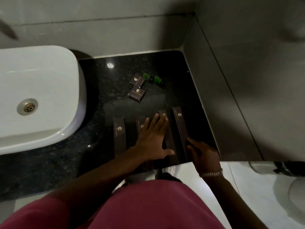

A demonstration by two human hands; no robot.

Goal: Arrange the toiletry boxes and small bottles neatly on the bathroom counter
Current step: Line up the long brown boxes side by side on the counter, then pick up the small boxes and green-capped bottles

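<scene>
Step in hand: lining up the long boxes in a row along the near edge of the counter; the small items are not yet dealt with, I judge.
Counter: glossy black speckled stone counter (pixel 105 90) filling the middle of the frame, with a white ceramic basin (pixel 38 95) at the left and grey tiled walls behind and to the right.
Long boxes: four long dark brown cardboard boxes with gold logos lie side by side in the lower middle: leftmost box (pixel 119 136), second box (pixel 141 123), third box (pixel 168 139), rightmost box (pixel 180 131). They run roughly parallel but fan out slightly, and their far ends are uneven.
Left hand: left hand (pixel 152 139) lies flat, fingers spread, palm over the second box and fingertips reaching the third; the thumb rests against the third box's near part.
Right hand: right hand (pixel 202 152) at the lower right, fingers curled against the near end of the rightmost box; whether it pinches the box or only nudges it I cannot tell.
Small boxes: two small square dark boxes (pixel 137 80) (pixel 137 95) sit loose and askew above the row, upper middle.
Bottles: two small green bottles (pixel 146 76) (pixel 158 79) lie just right of the upper small box.
Next move calls for: sliding the long boxes until spacing and ends match, then squaring the small boxes and setting up the bottles.
</scene>
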